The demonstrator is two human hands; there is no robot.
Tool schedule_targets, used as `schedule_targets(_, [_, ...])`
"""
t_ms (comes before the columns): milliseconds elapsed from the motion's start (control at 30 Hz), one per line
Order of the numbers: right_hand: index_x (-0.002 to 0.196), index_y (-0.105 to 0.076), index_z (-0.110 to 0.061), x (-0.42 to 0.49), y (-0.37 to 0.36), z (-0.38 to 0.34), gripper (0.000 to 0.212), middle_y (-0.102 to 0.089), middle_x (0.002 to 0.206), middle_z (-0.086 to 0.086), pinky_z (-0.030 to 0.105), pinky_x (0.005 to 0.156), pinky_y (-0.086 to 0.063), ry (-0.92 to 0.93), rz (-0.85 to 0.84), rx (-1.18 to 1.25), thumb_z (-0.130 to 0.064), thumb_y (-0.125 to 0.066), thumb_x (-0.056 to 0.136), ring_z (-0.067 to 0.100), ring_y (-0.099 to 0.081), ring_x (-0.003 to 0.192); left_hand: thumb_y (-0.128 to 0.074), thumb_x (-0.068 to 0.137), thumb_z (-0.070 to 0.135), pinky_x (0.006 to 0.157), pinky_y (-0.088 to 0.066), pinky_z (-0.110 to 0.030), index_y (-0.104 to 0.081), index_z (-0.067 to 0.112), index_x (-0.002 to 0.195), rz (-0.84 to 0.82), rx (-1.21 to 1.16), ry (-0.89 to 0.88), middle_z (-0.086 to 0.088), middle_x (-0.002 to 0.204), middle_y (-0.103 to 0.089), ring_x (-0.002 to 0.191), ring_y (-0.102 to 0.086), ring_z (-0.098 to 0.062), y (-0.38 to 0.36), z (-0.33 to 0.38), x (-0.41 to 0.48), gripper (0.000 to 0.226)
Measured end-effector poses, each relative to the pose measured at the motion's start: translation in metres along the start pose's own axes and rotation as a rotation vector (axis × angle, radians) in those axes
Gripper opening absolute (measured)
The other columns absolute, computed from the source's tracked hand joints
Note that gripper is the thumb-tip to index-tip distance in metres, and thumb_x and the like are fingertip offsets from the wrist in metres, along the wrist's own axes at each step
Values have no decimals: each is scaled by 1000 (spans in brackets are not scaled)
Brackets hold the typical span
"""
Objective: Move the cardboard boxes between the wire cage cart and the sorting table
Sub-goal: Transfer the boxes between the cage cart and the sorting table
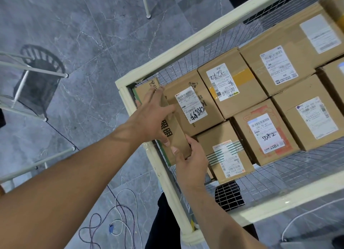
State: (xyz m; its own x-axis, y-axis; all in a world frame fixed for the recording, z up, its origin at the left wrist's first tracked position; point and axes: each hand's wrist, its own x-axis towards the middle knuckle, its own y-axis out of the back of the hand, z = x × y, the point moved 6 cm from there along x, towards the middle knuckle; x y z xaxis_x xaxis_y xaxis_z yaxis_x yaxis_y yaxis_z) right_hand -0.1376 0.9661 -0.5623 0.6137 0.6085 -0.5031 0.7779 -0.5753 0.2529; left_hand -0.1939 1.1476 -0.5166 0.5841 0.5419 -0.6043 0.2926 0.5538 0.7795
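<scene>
A long narrow cardboard box [174,135] with black print and a green edge stands on its side against the left wall of the cream-framed wire cage cart [163,57]. My left hand [150,116] lies flat over its upper half, fingers spread toward the far corner. My right hand [189,157] grips the box's near end, thumb on top. Several labelled cardboard boxes fill the cart beside it, such as one with handwritten numbers [193,107] and one with green-striped tape [227,155].
Grey marbled floor lies left of the cart. A dark mesh bin [37,77] stands under white metal legs [33,70] at the left. Loose cables [115,222] trail on the floor near my feet. The cart's near right corner shows bare wire mesh [290,174].
</scene>
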Motion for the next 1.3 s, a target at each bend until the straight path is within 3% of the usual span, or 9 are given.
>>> schedule_targets(167, [134,-63,-16,7,3,-2,50,-64,118,-11,31,97,-55,-7,-7,26,-12,-82,88,-3,-60,112,-98,47,58,119,-30,-61,-58,36,128,18,-12,-29,-10,164,-7,154,1,-34,4,4,5,93])
schedule_targets(300, [132,-64,-17,4,3,0,49,-64,118,-10,32,97,-57,-19,3,29,-11,-83,87,2,-62,111,-97,43,61,114,-29,-71,-54,40,128,-4,-14,-10,-10,165,-3,154,4,-34,1,2,2,98])
schedule_targets(467, [132,-63,-17,-4,0,-5,50,-63,117,-6,46,95,-57,53,62,-21,-11,-83,87,12,-63,111,-98,46,58,112,-24,-79,-58,32,112,44,-105,-18,-6,167,-1,154,8,-26,3,-1,-4,81])
schedule_targets(667, [131,-63,-16,2,1,-3,48,-62,115,-6,47,87,-59,80,54,-52,-10,-81,88,16,-65,103,-96,49,60,120,-29,-55,-62,28,114,78,-88,-48,-6,164,0,155,7,-28,0,3,1,80])
schedule_targets(867, [129,-63,-20,3,7,2,48,-63,117,-6,33,93,-58,-14,18,47,-6,-81,87,0,-63,110,-96,48,62,118,-32,-63,-61,30,114,48,-60,-29,-3,163,3,155,6,-29,-3,8,3,81])
schedule_targets(1100, [127,-62,-22,-3,9,6,46,-63,117,-3,37,88,-61,-10,15,65,-4,-80,88,3,-65,106,-96,50,60,116,-30,-69,-58,30,109,35,-61,-30,-5,167,9,155,7,-30,-6,12,-3,76])
schedule_targets(1200, [124,-58,-31,-4,8,7,46,-61,116,-4,41,88,-60,4,11,41,-8,-79,90,6,-64,104,-96,50,59,119,-27,-66,-59,31,110,33,-69,-25,-6,168,8,155,7,-29,-8,11,-4,76])
schedule_targets(1300, [117,-55,-39,0,7,8,45,-60,114,-7,41,86,-59,20,-37,2,-14,-80,89,11,-63,104,-95,50,61,116,-27,-71,-58,32,112,26,-36,-4,-7,167,2,154,5,-32,-6,10,-2,78])
